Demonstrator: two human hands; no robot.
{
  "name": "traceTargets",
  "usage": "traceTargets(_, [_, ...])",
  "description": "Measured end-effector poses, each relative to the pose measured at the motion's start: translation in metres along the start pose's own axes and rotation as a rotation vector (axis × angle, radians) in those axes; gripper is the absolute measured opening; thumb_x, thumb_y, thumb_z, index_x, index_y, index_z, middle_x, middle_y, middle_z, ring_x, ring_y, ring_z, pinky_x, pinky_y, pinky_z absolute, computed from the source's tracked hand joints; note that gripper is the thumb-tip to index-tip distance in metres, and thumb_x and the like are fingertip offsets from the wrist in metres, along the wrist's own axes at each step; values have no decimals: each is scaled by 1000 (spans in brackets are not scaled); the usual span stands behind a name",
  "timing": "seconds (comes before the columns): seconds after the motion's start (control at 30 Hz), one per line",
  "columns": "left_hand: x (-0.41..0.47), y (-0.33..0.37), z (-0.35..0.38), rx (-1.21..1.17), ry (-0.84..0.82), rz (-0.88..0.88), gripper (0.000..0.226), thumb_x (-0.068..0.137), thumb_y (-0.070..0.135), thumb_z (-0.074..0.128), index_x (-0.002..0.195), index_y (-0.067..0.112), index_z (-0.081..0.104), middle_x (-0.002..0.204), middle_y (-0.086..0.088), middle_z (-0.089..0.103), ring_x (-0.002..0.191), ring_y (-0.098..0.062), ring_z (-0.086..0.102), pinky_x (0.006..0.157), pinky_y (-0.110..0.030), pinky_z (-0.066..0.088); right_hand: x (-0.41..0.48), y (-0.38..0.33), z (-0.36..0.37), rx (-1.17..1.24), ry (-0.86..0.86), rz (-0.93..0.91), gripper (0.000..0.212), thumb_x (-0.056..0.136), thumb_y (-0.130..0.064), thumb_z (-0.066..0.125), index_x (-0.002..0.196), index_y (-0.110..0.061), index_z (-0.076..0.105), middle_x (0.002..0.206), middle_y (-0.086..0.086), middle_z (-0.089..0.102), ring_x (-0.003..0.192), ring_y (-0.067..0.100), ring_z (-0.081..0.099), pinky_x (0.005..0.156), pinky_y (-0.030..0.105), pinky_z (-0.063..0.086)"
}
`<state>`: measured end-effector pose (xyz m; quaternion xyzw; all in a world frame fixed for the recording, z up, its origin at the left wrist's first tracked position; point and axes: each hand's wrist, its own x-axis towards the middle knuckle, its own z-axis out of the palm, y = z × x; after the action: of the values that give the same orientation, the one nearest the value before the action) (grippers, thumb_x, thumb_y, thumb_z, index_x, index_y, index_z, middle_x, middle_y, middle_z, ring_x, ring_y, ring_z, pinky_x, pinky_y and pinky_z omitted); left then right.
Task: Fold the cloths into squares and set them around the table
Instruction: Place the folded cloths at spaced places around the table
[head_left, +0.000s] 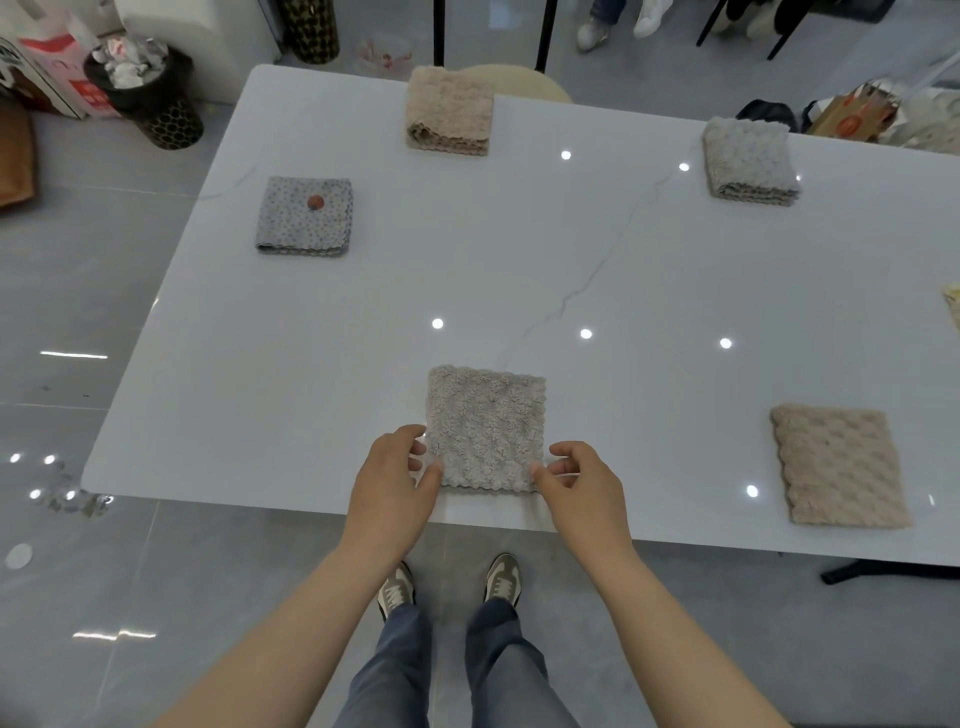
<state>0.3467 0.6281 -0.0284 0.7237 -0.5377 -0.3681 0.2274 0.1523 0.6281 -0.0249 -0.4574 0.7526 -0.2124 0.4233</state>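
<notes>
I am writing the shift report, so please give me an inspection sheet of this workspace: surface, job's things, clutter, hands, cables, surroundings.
Surface: white glossy table, with a thin dark vein.
Job's things: near grey cloth, a folded square at the near edge; near beige cloth to its right; patterned cloth on the left; far beige cloth and far grey cloth at the far edge; yellowish cloth, cut off at the right.
Clutter: reddish spot on the patterned cloth; cannot tell what it is.
Hands: left hand and right hand touch the near grey cloth's near corners, fingers curled; cannot tell if they pinch it.
Cables: nothing seen.
Surroundings: full waste bin far left, chair behind the table, paper bag far right.
</notes>
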Motion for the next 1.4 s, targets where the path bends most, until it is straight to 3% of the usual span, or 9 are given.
traceTargets(0.3, [-11, 9, 7, -18, 25, -2, 30, 88, 15, 60, 117, 14, 58, 102, 1, 59, 85, -11, 58, 77, -22, 49, -8, -6, -5, 8, -79, -54, 10, 89, -21, 62, 98, -21, 62, 85, -6, 62, 74, 6, 58, 63, 14, 40])
traceTargets(0.43, [-16, 0, -7, -29, 58, -13, 28, 87, 15, 60, 115, 15, 59, 100, 3, 61, 83, -5, 58, 69, -10, 42, -12, -23, 3, 2, -128, -102, 11, 90, -22, 61, 101, -20, 63, 85, -11, 61, 76, 3, 57, 65, 14, 42])
traceTargets(0.6, [-17, -27, -45, -41, 74, -28, 26, 88, 16, 60, 114, 18, 60, 98, 8, 60, 84, 0, 57, 69, -7, 39, -27, -50, 31, -11, -133, -121, 12, 89, -20, 60, 101, -22, 62, 87, -8, 61, 80, 4, 58, 69, 15, 45])
traceTargets(0.7, [-14, -47, -81, -62, 72, -16, 27, 88, 17, 59, 115, 18, 60, 100, 8, 61, 87, -1, 57, 71, -11, 42, -39, -73, 61, -16, -119, -126, 10, 90, -20, 60, 99, -23, 61, 86, -10, 60, 79, 4, 58, 68, 15, 45])
traceTargets(0.93, [-5, -93, -167, -51, 8, 32, 28, 89, 16, 57, 117, 19, 59, 101, 8, 61, 90, -3, 58, 79, -21, 48, -82, -125, 143, 74, -55, -85, 8, 89, -25, 63, 97, -24, 62, 84, -11, 60, 74, 0, 55, 56, 3, 40])
traceTargets(1.23, [22, -110, -211, -14, -91, 106, 27, 90, 19, 56, 116, 19, 59, 101, 8, 61, 91, -4, 58, 82, -23, 49, -86, -156, 177, 64, 16, -30, 15, 88, -26, 64, 102, -21, 62, 85, -9, 60, 73, 2, 55, 61, 13, 38])
traceTargets(1.4, [59, -101, -227, 11, -96, 135, 26, 90, 19, 56, 115, 19, 60, 101, 8, 62, 92, -7, 59, 84, -26, 50, -57, -176, 189, 73, 13, -17, 17, 89, -26, 62, 105, -22, 62, 88, -10, 60, 77, 1, 56, 61, 11, 38])
